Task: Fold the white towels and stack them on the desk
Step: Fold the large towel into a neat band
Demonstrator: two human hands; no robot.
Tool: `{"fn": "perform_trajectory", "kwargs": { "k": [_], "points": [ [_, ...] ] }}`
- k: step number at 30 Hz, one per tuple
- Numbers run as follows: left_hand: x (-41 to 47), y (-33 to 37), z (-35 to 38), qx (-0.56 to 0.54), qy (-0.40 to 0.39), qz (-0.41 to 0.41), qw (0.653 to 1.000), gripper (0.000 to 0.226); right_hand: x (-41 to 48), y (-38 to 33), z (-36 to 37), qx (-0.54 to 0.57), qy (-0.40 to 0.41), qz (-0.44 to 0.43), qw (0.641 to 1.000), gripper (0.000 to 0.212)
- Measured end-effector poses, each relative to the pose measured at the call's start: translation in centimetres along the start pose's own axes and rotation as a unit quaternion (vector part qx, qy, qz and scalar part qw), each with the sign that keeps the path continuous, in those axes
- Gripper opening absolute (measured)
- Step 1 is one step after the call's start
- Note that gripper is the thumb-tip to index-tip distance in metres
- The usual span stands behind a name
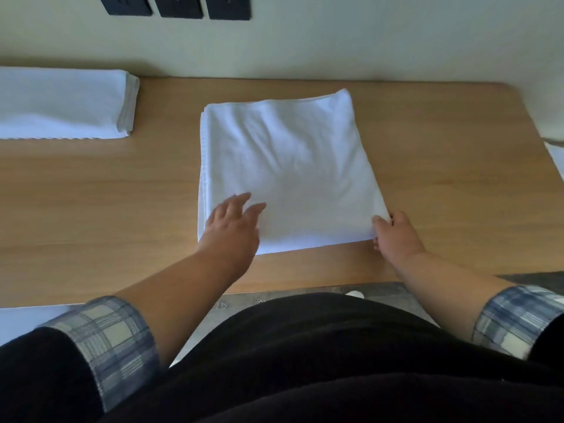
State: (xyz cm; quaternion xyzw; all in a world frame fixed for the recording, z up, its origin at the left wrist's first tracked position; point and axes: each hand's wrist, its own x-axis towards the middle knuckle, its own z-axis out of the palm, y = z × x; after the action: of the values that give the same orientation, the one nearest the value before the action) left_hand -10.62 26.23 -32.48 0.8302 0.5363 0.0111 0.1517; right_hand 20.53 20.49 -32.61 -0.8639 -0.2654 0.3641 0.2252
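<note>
A folded white towel [290, 166] is lying flat at the ctr of the wooden bench [106, 193], several layers thick, w/ the layered edges showing along its left side. Its top face is lightly creased. The far right corner is sitting a bit skewed, so the outline isn't quite square.

The left grip [233, 222] is resting on the towel's near left corner, palm down. Its fingers are fairly straight and spread, lying on the cloth w/o closing round anything. The right grip [395, 235] is sitting at the near right corner w/ fingers curled. It is pinching that corner, thumb on top of the cloth and the rest of the grip on the bench beside the edge.

A stack of folded towels [61, 102] is sitting at the far left of the bench, well apart from the ctr towel, w/ its layered edges facing right. A bit of another white cloth [557, 160] is poking in at the right edge of the view; can't tell what shape it's in.

The bench is butting against a pale wall [366, 35], where black wall plates [180, 6] are showing at the top. Both forearms are bare, w/ plaid cuffs [113, 340] turned back over dark sleeves.
</note>
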Motion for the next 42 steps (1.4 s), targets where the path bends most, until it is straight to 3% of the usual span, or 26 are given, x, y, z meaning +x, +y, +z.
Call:
{"fn": "perform_trajectory", "kwargs": {
  "k": [3,7,10,12,14,16,21,27,35,42],
  "points": [
    [2.6,2.6,0.9,-0.002,-0.085,0.053,0.995,0.057,0.4,-0.5,-0.2,-0.052,-0.006,-0.004,0.999,0.046],
    [6.6,3.6,2.0,0.013,-0.101,-0.047,0.994,0.071,0.9,-1.8,-0.3,-0.180,0.049,-0.079,0.979,0.066],
    [7.5,2.9,3.3,0.042,-0.067,-0.105,0.991,0.075,0.4,-3.7,1.3,-0.313,0.050,-0.284,0.905,0.067],
    [7.3,2.7,4.1,0.055,-0.047,-0.100,0.992,0.073,0.4,-5.2,3.4,-0.355,-0.027,-0.406,0.842,0.059],
    [7.2,2.7,4.5,0.056,-0.038,-0.098,0.993,0.069,0.9,-6.5,5.7,-0.400,-0.121,-0.452,0.788,0.055],
    [7.3,2.8,4.7,0.049,-0.036,-0.102,0.993,0.068,2.1,-7.9,7.5,-0.426,-0.164,-0.457,0.763,0.054],
    [7.2,2.8,5.1,0.031,-0.010,-0.088,0.996,0.068,5.7,-10.8,9.8,-0.437,-0.137,-0.522,0.720,0.062],
    [7.1,3.3,4.7,0.026,0.044,-0.089,0.995,0.069,9.9,-16.9,14.6,-0.441,-0.119,-0.514,0.727,0.062],
    [7.2,3.2,4.4,0.037,0.041,-0.086,0.995,0.065,11.9,-24.9,20.4,-0.469,-0.082,-0.479,0.737,0.075],
    [7.3,3.0,4.0,0.032,0.026,-0.086,0.995,0.068,11.5,-26.9,20.8,-0.432,-0.083,-0.468,0.766,0.072]
  ]
}}
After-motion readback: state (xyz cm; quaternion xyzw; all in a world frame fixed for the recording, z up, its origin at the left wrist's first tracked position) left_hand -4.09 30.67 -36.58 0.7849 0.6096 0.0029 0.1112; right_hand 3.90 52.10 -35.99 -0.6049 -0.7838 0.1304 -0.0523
